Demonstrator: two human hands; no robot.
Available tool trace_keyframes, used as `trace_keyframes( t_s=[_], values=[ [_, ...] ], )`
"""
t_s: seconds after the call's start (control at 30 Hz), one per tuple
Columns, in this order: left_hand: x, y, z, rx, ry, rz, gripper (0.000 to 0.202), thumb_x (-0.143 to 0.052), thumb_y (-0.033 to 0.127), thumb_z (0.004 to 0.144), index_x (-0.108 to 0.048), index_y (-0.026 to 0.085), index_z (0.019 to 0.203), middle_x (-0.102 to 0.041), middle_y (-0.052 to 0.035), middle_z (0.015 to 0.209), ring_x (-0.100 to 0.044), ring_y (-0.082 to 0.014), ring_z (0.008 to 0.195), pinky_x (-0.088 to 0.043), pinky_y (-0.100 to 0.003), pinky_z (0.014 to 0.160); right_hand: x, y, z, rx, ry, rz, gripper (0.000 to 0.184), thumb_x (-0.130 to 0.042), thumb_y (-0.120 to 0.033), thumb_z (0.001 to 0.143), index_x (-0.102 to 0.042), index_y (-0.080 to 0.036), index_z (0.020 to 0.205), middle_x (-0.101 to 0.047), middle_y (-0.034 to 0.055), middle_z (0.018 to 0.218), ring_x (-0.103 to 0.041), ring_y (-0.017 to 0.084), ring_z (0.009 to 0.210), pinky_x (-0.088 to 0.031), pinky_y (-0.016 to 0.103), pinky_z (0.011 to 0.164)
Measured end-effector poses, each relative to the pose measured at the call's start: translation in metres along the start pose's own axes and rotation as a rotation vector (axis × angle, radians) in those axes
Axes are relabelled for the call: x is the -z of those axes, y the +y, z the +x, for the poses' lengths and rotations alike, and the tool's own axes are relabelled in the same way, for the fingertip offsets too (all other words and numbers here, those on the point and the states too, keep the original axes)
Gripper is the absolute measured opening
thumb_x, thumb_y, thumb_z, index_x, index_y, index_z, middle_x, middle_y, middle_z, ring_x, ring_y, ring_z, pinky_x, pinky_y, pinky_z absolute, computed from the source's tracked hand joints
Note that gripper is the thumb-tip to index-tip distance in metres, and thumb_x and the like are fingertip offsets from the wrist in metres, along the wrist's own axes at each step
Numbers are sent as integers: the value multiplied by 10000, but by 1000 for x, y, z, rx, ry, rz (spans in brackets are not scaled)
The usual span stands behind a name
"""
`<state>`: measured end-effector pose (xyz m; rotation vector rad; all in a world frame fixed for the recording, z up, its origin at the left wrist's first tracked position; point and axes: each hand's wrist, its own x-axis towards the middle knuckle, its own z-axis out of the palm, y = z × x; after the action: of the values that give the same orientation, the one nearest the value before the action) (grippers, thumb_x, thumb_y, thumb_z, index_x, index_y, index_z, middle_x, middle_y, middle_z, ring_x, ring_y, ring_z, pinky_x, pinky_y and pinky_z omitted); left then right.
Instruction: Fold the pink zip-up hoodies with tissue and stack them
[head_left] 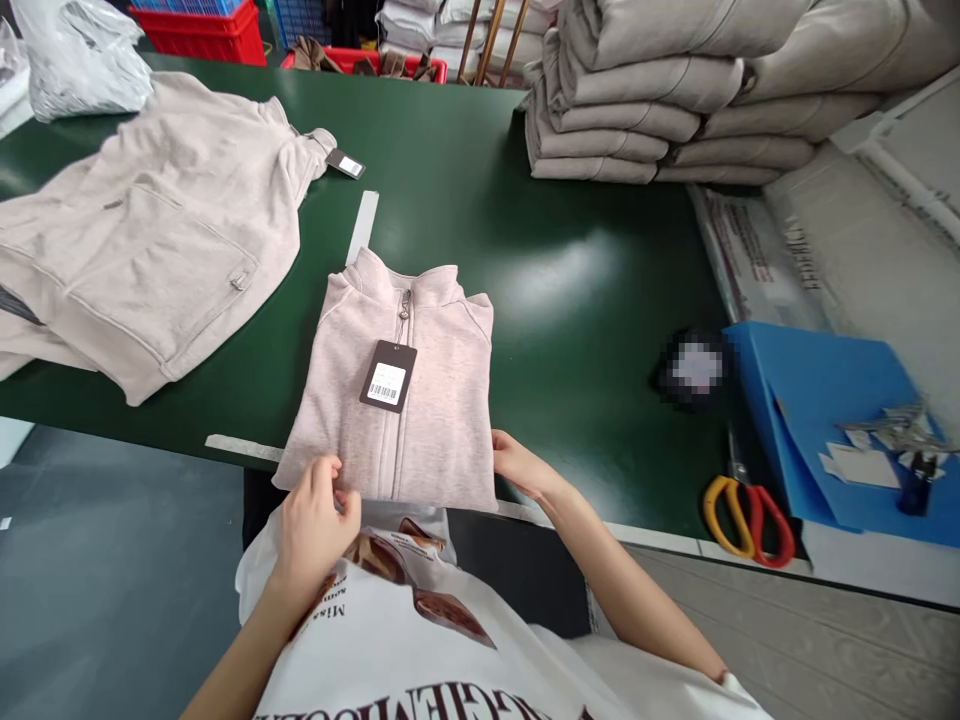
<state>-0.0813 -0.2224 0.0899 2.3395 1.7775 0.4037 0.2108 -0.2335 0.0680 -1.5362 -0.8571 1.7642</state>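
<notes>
A folded pale pink zip-neck sweatshirt (450, 400) lies front up at the table's near edge, collar pointing away from me. A dark hang tag (388, 376) with a white barcode label rests on its chest, hanging from the zipper pull. My left hand (319, 520) is at the lower left corner of the sweatshirt, fingers curled in; what they hold, if anything, is hidden. At the lower right side, my right hand (521, 467) has its fingers closed at the sweatshirt's edge, the fingertips partly hidden by the fabric.
An unfolded beige sweatshirt (180, 220) with a tag (346, 164) lies left on the green table (592, 400). Folded garments (622, 120) are stacked at the back right. Scissors (750, 520) and a blue folder (825, 400) lie right. White tape strips (363, 225) mark the tabletop.
</notes>
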Motion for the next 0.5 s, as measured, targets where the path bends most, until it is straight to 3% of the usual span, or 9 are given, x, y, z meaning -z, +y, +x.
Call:
trace_keyframes(
  t_s=[0.07,0.13,0.23,0.37,0.5],
  values=[
    [4,5,-1,12,-47,93,140,-489,156,772,-551,199,890,-654,-39,853,-588,-175,618,-319,-281,538,0,1,-5,-21,-50,-12,92,-575,-248,544,-494,-207,531,-410,-64,465,-337,69,462,-309,229,455],
    [3,7,2,20,-44,186,62,-493,155,773,-527,204,757,-622,-26,758,-542,-168,571,-244,-288,511,-2,4,-7,-51,-79,-18,83,-548,-239,521,-474,-205,506,-386,-67,456,-305,60,450,-286,230,450],
    [-5,4,8,-53,18,215,186,-480,117,765,-435,202,606,-542,0,611,-473,-145,534,-172,-298,512,-7,8,-6,-49,5,-36,102,-578,-273,518,-505,-201,515,-414,-57,465,-313,69,467,-303,238,461],
    [-4,-2,12,-152,82,124,237,-465,72,738,-366,188,556,-464,21,545,-389,-117,523,-194,-285,517,-12,12,-7,-7,55,-16,153,-649,-340,586,-625,-196,634,-569,-3,576,-492,148,608,-434,287,595],
    [9,-11,14,-108,131,-72,240,-441,64,727,-338,188,548,-363,38,535,-304,-103,519,-242,-251,529,-14,15,-12,-11,97,38,216,-681,-376,618,-663,-193,732,-630,14,675,-520,162,687,-432,277,625]
  ],
)
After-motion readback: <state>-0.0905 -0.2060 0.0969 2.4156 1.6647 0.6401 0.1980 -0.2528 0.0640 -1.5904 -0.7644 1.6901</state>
